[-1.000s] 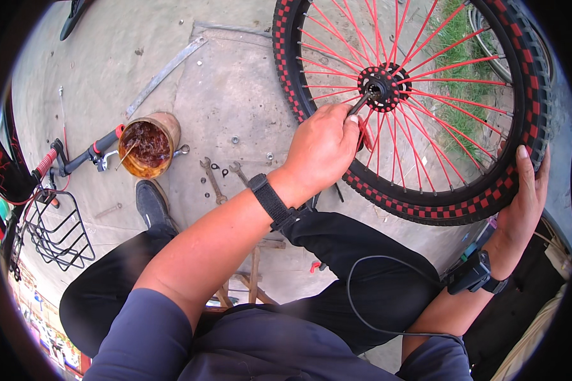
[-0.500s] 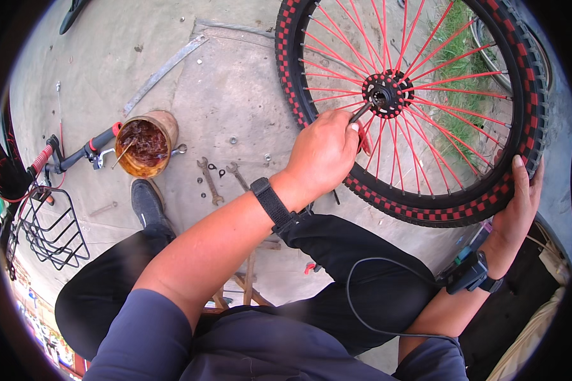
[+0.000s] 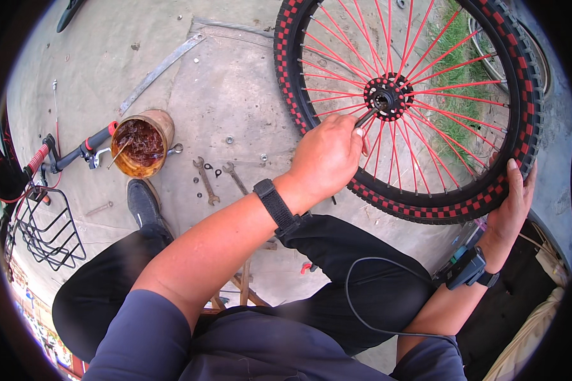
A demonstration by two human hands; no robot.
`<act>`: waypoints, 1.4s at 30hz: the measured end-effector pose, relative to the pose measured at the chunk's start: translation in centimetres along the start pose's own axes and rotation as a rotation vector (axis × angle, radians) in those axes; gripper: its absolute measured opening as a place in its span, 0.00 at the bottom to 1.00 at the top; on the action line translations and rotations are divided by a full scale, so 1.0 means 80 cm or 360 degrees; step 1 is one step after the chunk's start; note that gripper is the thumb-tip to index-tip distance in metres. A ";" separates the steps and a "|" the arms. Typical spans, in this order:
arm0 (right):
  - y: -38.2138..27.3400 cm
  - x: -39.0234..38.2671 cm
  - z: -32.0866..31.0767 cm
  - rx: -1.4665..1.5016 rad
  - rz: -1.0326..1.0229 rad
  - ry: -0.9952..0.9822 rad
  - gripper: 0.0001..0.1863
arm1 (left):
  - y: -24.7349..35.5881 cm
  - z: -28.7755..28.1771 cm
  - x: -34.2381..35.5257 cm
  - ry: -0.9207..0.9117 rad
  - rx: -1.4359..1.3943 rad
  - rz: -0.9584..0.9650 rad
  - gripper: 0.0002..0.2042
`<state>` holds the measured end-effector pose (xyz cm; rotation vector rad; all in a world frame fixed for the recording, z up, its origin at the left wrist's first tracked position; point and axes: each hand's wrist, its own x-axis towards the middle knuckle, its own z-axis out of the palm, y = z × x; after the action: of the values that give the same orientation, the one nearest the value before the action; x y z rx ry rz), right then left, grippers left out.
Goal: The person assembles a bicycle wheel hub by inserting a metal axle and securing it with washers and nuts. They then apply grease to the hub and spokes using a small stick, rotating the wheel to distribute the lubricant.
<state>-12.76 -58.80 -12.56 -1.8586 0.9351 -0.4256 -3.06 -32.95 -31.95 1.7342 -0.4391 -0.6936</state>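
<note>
Bicycle wheel (image 3: 413, 108) with red spokes and a black tyre patterned in red fills the upper right of the head view, standing roughly upright on the concrete floor (image 3: 222, 82) with its tread low at the right centre of the frame; its hub (image 3: 386, 98) sits a little above the middle of the rim, and the axle appears to run roughly toward the camera, so the wheel's flat face is turned to the person; the left hand (image 3: 327, 159) is closed around a slim dark tool (image 3: 366, 117) whose tip reaches up and right to the hub's lower left edge; the tool's long axis slants from lower left to upper right; the right hand (image 3: 515, 203) lies open against the tyre at the lower right of the rim, fingers spread along the tread, steadying rather than gripping; to work the hub well, I judge the tool should stay seated squarely at the hub while the right hand keeps the rim from rolling, and the spokes beside the tip should be kept clear of the knuckles; toward the left of the frame stand a rusty tin of brown grease (image 3: 140, 143), two spanners (image 3: 219, 181) lying flat, a handlebar with a red and black grip (image 3: 76, 152), and a black wire basket (image 3: 41, 232) at the far left edge.
</note>
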 end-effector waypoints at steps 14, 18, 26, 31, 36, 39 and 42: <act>0.000 0.000 0.000 0.0035 0.0017 -0.0019 0.27 | 0.006 0.000 0.007 0.0050 0.0028 0.0022 0.12; 0.000 -0.001 0.002 0.0036 -0.0003 -0.0032 0.28 | 0.007 -0.002 0.010 0.0033 0.0048 0.0016 0.12; -0.002 0.000 0.004 0.0034 -0.0003 -0.0048 0.28 | 0.008 -0.002 0.007 0.0027 0.0013 0.0009 0.12; 0.000 -0.002 0.003 0.0035 -0.0005 -0.0024 0.28 | 0.009 -0.004 0.005 -0.0017 0.0016 -0.0032 0.12; 0.000 -0.001 0.002 0.0026 0.0003 -0.0003 0.28 | 0.008 -0.005 0.004 -0.0011 0.0022 -0.0026 0.12; 0.003 0.000 -0.002 0.0025 0.0009 -0.0006 0.28 | 0.007 -0.005 0.003 -0.0008 0.0022 -0.0020 0.13; 0.000 0.001 0.001 0.0028 0.0000 -0.0037 0.28 | 0.006 -0.004 0.002 -0.0001 0.0012 -0.0030 0.13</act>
<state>-12.68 -58.79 -12.59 -1.8439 0.9130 -0.4098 -2.67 -32.97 -31.46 1.7470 -0.4269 -0.7070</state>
